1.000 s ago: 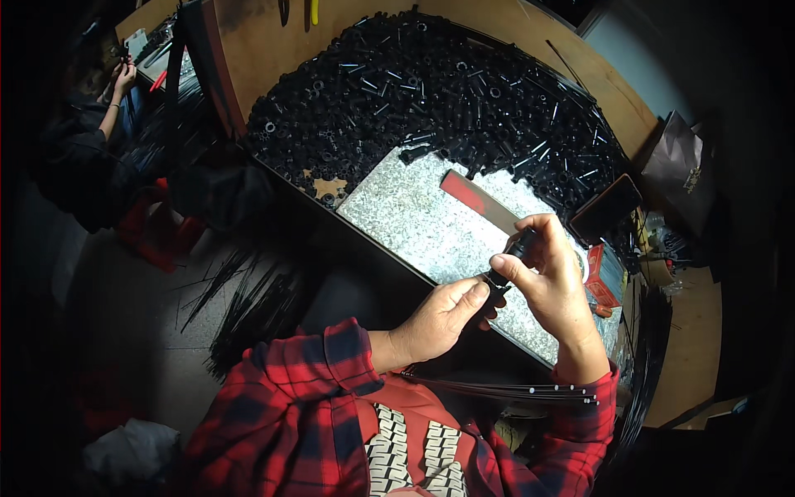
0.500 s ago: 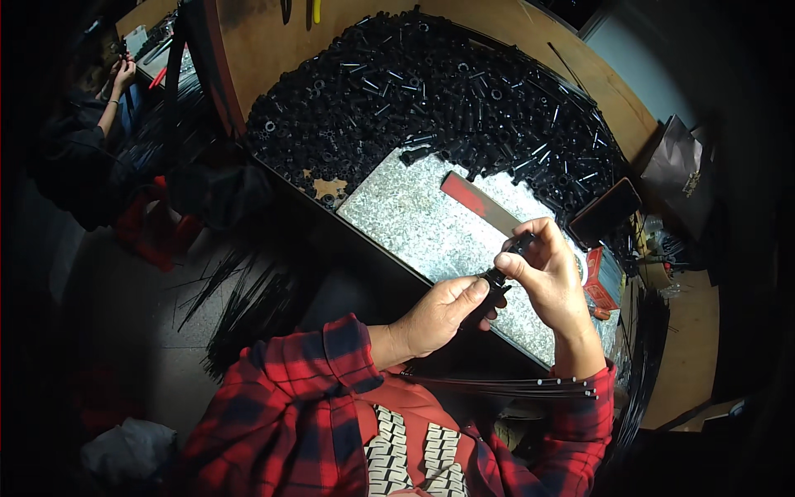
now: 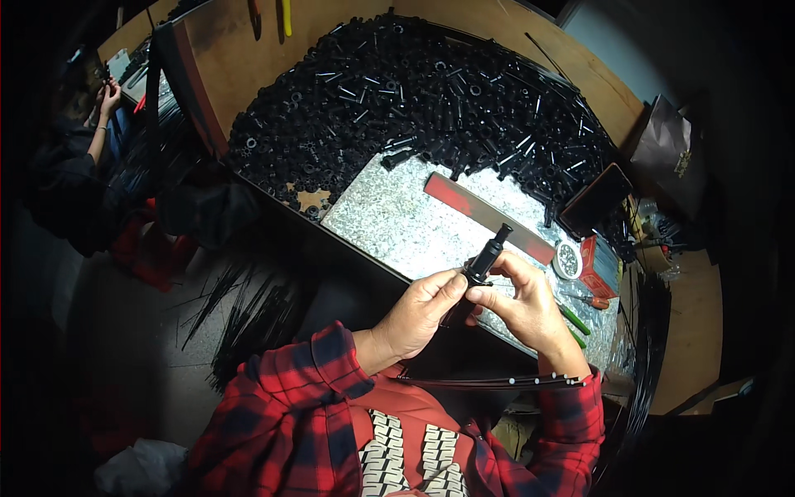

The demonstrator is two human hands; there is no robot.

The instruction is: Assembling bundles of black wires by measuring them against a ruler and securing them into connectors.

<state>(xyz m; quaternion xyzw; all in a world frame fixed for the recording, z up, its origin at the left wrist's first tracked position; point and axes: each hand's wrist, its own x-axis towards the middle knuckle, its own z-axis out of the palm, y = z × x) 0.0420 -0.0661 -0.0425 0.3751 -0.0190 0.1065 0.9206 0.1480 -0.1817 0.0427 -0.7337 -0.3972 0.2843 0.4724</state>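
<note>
Between both hands is a black plastic tubular part (image 3: 494,248) with a stepped, narrower upper end that points up and away from me. My left hand (image 3: 414,311) grips its lower body, thumb pressed along the side. At the collar around its middle, the thumb and fingers of my right hand (image 3: 526,306) close on the same part. Its lower end is mostly hidden by my fingers. Beyond the hands, a flat bar (image 3: 489,217) with red ends lies on the speckled light board (image 3: 373,211).
A large heap of black tubular parts (image 3: 397,91) fills the back of the bench. To the right are a phone (image 3: 595,199), a white dish of small bits (image 3: 567,260), a red box (image 3: 598,269) and a green-handled tool (image 3: 573,319). Thin black rods (image 3: 497,383) cross my lap. A co-worker's hand (image 3: 109,95) shows far left.
My right hand has moved down and left from the part's upper end to its collar, uncovering the tip. The white dish and green-handled tool now show more. The whole view has shifted slightly.
</note>
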